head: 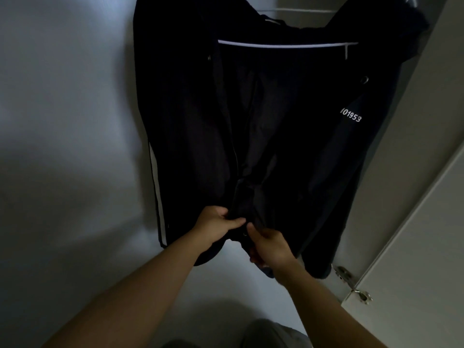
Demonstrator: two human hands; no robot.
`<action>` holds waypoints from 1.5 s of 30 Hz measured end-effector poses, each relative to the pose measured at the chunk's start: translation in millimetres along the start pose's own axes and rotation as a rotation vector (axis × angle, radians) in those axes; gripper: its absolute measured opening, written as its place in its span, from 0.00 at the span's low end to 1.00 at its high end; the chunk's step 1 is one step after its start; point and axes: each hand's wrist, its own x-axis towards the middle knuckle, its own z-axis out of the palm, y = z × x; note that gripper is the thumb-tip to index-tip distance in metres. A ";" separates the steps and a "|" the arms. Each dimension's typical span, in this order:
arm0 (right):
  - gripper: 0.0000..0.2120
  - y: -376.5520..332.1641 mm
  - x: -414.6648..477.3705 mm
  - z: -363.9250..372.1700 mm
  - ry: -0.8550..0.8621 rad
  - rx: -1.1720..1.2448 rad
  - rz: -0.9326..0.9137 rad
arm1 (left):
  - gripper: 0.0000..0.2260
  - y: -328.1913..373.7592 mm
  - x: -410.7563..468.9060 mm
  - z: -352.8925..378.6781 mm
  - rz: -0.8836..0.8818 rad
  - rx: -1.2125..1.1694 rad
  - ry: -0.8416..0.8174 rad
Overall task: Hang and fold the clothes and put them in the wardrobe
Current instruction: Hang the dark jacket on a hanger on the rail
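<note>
A dark jacket [288, 116] hangs inside the wardrobe, filling the middle of the view. It has a white stripe across the chest, white stripes down its left edge and white digits on the right sleeve. Its top is cut off by the frame, so the hanger is hidden. My left hand [216, 223] pinches the left front edge of the jacket near the hem. Just beside it, my right hand [270, 246] grips the right front edge near a snap. The two hands almost touch at the jacket's opening.
The pale wardrobe wall [70, 121] lies behind and left of the jacket. An open white wardrobe door [411, 247] with metal hinges [351, 285] stands at the right. My knee in grey cloth [271, 335] shows at the bottom.
</note>
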 end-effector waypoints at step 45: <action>0.11 56.9 21.7 -3.8 0.333 0.572 0.257 | 0.06 -88.0 20.9 21.6 -0.645 -0.163 0.126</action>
